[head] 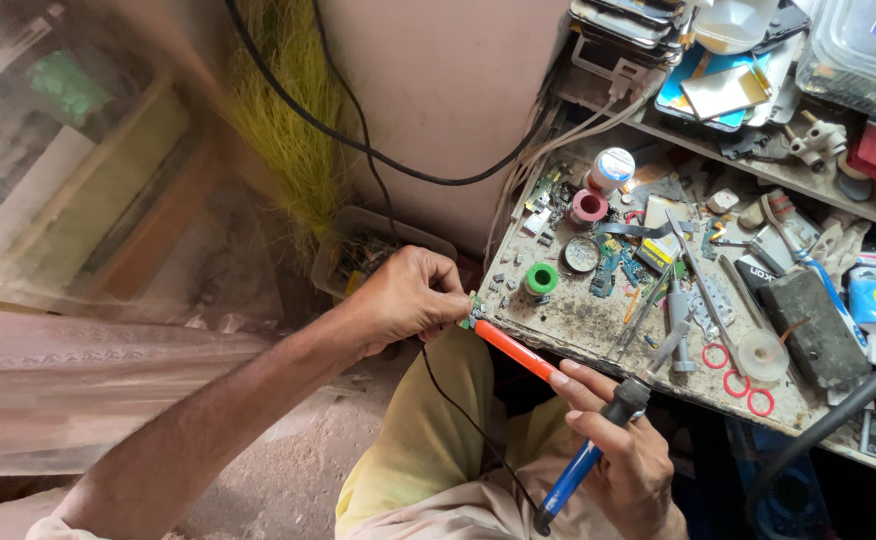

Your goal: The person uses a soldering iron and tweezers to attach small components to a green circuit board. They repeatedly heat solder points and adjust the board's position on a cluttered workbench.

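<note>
My left hand [408, 297] pinches a small green circuit board [472, 313] at the near left corner of a cluttered workbench [568, 325]. My right hand [623, 450] grips a soldering iron [598, 420] by its blue and black handle. Its orange shaft [513, 348] points up and left, with the tip resting against the circuit board. The iron's black cord [458, 410] runs down across my lap.
The bench holds a green spool [540, 278], a pink spool [588, 207], a white jar [612, 167], tweezers [693, 270], red rings [738, 382], a tape roll [763, 352] and loose phone parts. A shelf [758, 165] above carries stacked phones. Black cables cross the pink wall [428, 90].
</note>
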